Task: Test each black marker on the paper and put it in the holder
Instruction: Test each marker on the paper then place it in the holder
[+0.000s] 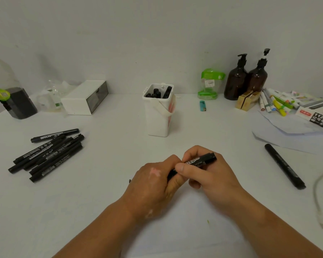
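left hand [153,181] + right hand [209,175]: both curled round one black white-lettered marker [203,159] | left of hands: about seven heaped black markers [48,155] | right: one loose black marker [284,166] | beyond: one white plastic holder [158,120]

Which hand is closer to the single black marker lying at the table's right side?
Right. The right hand is left of the single black marker; the left hand lies farther left.

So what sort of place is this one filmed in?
Most likely a desk at home or in a small office, pushed against a plain wall: a white table with stationery such as the pile of black markers and coloured pens, beside household bits like two brown pump bottles and a lighter.
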{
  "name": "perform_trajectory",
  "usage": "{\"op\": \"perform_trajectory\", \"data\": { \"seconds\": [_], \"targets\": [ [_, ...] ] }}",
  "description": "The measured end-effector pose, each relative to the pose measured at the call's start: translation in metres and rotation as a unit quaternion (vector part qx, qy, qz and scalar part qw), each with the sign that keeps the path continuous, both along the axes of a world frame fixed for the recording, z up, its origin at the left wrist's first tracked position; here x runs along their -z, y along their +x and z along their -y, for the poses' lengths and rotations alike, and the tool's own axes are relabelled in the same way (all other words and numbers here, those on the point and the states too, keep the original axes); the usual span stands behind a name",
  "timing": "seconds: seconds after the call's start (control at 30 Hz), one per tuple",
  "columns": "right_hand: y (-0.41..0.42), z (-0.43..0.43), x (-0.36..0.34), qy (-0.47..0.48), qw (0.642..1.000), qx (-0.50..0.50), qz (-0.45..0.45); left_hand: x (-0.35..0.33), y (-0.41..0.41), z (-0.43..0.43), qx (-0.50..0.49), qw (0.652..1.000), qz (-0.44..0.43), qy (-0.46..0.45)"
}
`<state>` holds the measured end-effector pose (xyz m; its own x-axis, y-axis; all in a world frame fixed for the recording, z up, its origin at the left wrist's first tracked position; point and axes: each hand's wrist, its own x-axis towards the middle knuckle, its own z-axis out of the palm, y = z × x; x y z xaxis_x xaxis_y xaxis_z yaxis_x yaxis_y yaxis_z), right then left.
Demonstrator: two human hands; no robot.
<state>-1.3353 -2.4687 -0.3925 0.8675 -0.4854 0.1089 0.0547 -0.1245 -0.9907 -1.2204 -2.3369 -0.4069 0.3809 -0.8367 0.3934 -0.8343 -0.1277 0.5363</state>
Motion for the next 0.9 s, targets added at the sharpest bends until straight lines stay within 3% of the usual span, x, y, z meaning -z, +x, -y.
{"op": "perform_trajectory", "data": {
  "seconds": [0.17, 0.37, 0.63, 0.9],
  "targets": [
    [-0.003, 0.024, -0.003, 0.097, 0.987, 0.120, 0.046, 0.008, 0.019, -0.006, -0.065, 0.997, -0.008, 0.039],
    [-0.007, 0.030, 0.001, 0.088, 0.993, 0.079, -0.027, 0.015, 0.026, -0.006, -0.048, 0.994, 0.013, 0.098],
    [-0.003, 0.019, 0.012, -0.076, 0.981, 0.113, -0.135, 0.014, 0.030, -0.010, -0.064, 0.991, 0.015, 0.118],
    [-0.001, 0.018, 0.015, -0.125, 0.973, 0.113, -0.157, 0.011, 0.025, -0.008, -0.050, 0.990, 0.012, 0.132]
  ]
}}
